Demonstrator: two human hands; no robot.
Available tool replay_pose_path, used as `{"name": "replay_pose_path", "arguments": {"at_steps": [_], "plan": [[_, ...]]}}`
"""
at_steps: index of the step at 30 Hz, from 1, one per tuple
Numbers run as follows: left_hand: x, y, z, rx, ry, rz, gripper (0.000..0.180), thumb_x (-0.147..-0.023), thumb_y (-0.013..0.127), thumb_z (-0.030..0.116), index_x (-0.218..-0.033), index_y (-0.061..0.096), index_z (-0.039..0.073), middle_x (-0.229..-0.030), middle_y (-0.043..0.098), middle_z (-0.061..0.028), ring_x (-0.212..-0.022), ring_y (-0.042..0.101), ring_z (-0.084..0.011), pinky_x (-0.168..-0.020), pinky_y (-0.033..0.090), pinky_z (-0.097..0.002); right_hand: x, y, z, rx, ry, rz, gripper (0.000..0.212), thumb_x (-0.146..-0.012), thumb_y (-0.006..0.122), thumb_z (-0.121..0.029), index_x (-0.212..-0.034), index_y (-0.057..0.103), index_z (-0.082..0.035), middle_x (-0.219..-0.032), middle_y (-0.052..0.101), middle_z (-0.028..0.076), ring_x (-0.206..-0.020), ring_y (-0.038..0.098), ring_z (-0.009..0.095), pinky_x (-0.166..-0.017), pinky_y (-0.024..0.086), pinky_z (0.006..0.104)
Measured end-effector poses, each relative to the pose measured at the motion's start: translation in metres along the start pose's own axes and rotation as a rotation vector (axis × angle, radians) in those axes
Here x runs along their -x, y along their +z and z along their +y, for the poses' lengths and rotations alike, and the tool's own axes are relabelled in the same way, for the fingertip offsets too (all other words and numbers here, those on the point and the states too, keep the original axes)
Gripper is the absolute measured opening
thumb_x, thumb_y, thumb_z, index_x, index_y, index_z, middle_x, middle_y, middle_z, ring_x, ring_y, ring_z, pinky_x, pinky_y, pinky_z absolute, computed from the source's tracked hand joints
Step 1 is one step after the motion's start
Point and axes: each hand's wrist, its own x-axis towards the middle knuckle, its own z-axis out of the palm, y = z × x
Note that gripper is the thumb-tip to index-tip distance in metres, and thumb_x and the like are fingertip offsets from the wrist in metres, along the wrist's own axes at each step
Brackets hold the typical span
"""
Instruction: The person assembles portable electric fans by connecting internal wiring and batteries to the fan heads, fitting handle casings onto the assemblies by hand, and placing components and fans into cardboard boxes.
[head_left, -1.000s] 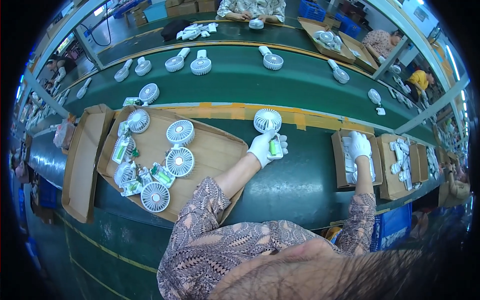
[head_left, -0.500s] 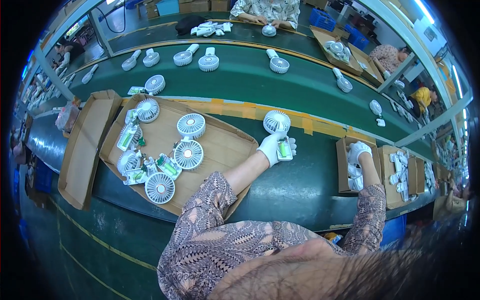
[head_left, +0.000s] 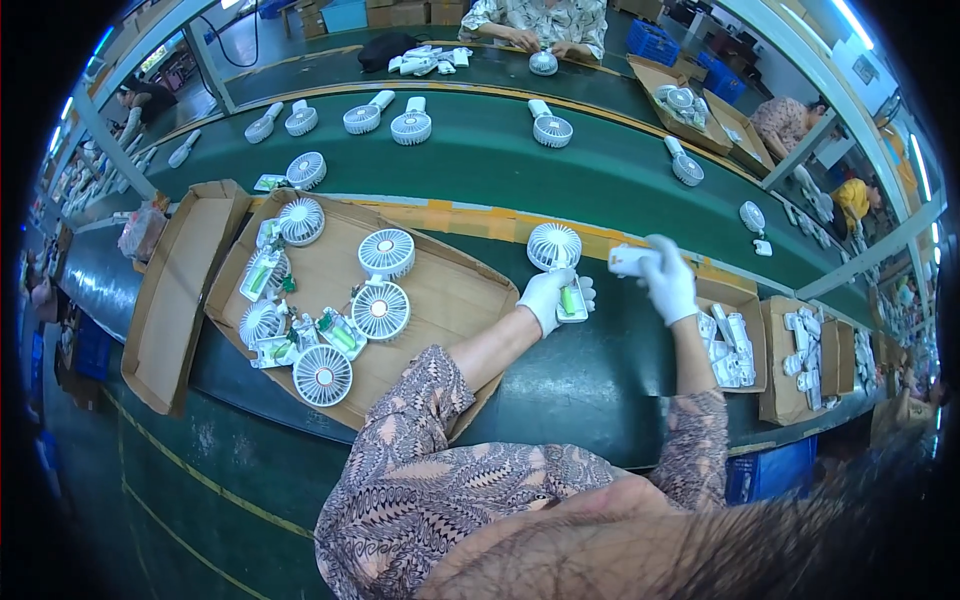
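Note:
My left hand (head_left: 547, 300), in a white glove, is closed round the handle of a white handheld fan (head_left: 554, 246). The fan's round head points away from me, and its uncovered handle shows a green battery (head_left: 570, 300). To its right, my gloved right hand (head_left: 672, 284) is raised over the bench, slightly blurred, and grips a white plastic handle cover (head_left: 628, 261). Cover and fan are apart. Below and right of that hand, similar white covers (head_left: 732, 350) lie in a small cardboard box (head_left: 762, 340).
At left, a cardboard tray (head_left: 450, 300) holds several fans with exposed batteries; another shallow carton (head_left: 185, 300) stands beside it. Beyond runs a green conveyor belt (head_left: 470, 170) carrying fans. A second box of white parts (head_left: 805, 345) sits far right. Across the belt, a person (head_left: 540, 25) handles a fan.
My right hand has come up out of the small box and moved left toward the fan, bringing a white handle cover with it. My left hand keeps its hold on the fan.

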Motion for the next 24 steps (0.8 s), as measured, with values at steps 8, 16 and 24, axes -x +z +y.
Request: {"name": "replay_pose_path", "arguments": {"at_steps": [8,16,24], "plan": [[-0.005,-0.003,0.002,0.122,0.061,0.023,0.021,-0.091,0.045,0.016,-0.107,0.046,0.003,-0.1,0.057,-0.0169,-0.084,0.061,-0.0301,-0.07,0.054,-0.0464,0.026,0.026,0.033,0.434,-0.102,-0.174,0.049,-0.069,0.064,-0.014,-0.117,0.055,-0.01,-0.123,0.046,0.018,-0.106,0.052,0.035,-0.091,0.043,0.0389],[-0.013,-0.011,0.003,0.196,-0.011,0.006,0.04,-0.087,0.05,0.043,-0.102,0.048,0.006,-0.094,0.058,-0.0168,-0.078,0.061,-0.0307,-0.067,0.052,-0.0485,0.039,0.03,0.005,0.803,0.031,-0.04,0.042,-0.071,0.062,-0.035,-0.106,0.06,-0.012,-0.091,0.061,0.013,-0.081,0.062,0.031,-0.072,0.05,0.0402],[-0.011,-0.006,0.0,0.37,0.025,-0.15,0.045,-0.09,0.042,0.052,-0.111,0.05,0.014,-0.095,0.059,-0.0083,-0.089,0.057,-0.0233,-0.083,0.046,-0.0382,0.066,0.07,-0.059,0.57,-0.304,0.143,0.03,-0.069,0.065,-0.033,-0.092,0.062,-0.014,-0.07,0.057,0.012,-0.062,0.06,0.031,-0.055,0.049,0.0401]]}}
